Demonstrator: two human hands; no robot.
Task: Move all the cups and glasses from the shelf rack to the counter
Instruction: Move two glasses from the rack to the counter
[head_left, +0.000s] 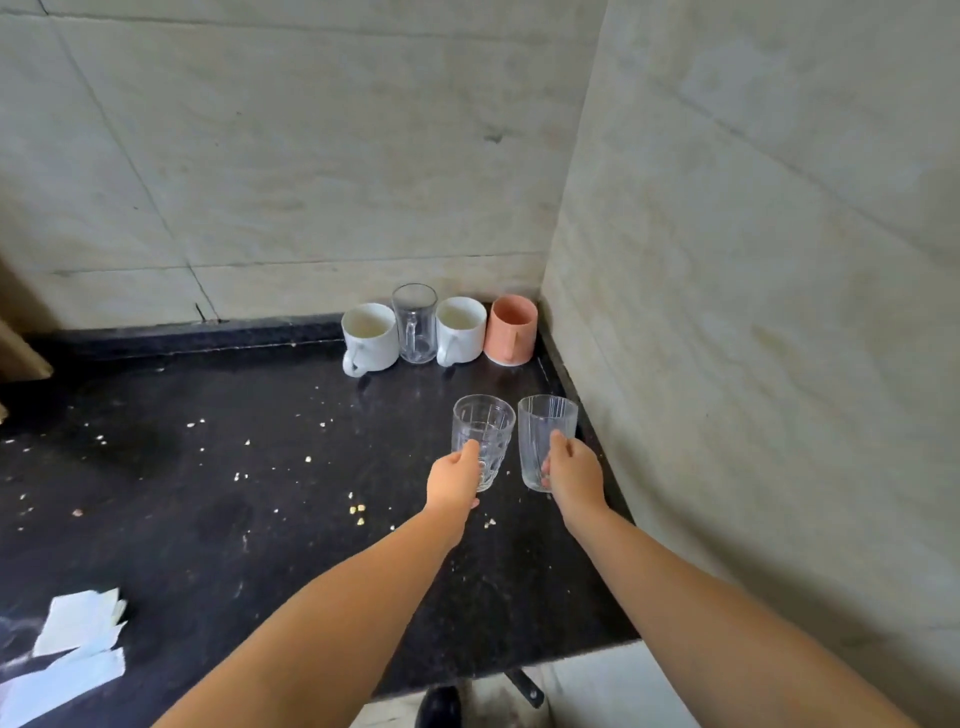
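Your left hand (457, 480) grips a clear patterned glass (483, 439) low on its body, fingers curled round its near side, while your right hand (571, 475) wraps a clear ribbed glass (546, 436) the same way, thumb on the near face. Both glasses stand upright, side by side with a narrow gap between them, over the dark counter (208, 493) close to its right wall; whether their bases touch the surface cannot be told. Behind them, lined against the back wall in the corner, sit a white mug (370, 338), a clear handled glass mug (414, 323), a second white mug (461, 330) and a pink cup (511, 329), each just beside the next. Pale crumbs (357, 512) dot the counter near your left wrist, and white paper scraps (78, 644) lie at its near left edge.
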